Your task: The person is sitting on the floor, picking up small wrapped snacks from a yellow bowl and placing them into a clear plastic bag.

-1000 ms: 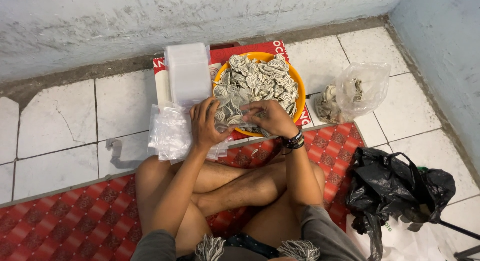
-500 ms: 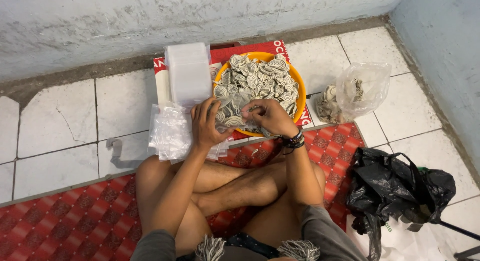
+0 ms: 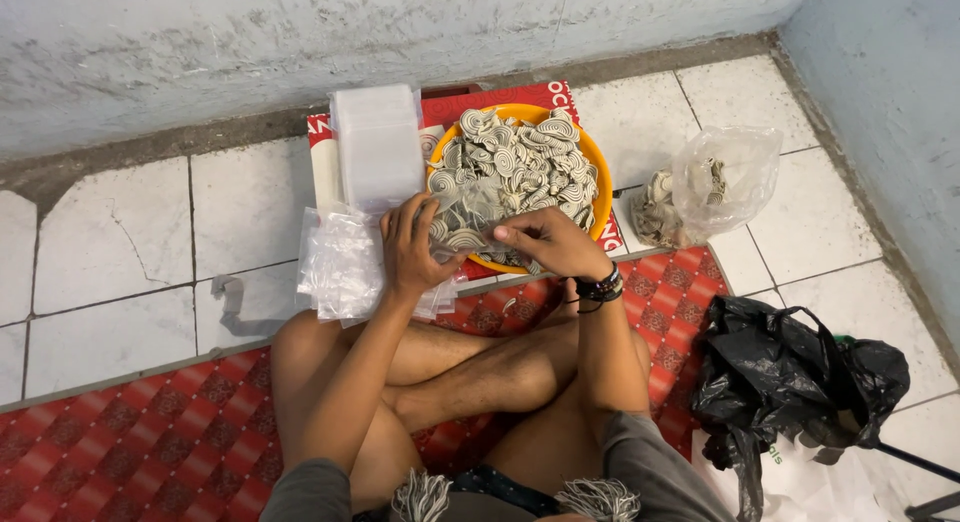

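floor station: hands at orange bowl

white tiled floor meets a grey wall; a red patterned mat [image 3: 120, 442] lies at the near edge. from left: a heap of clear small bags [image 3: 340, 267], then a stack of clear bags [image 3: 378, 142] on a red-and-white box [image 3: 520, 97]. left hand [image 3: 415, 247] curls around a clear bag. right hand [image 3: 555, 244] pinches spiral pieces in the orange bowl [image 3: 597, 197]. further right, a clear sack [image 3: 715, 182] and a black bag [image 3: 790, 377].

bare arms, grey shorts [image 3: 660, 472], dark beaded bracelets [image 3: 598, 286] on right wrist.
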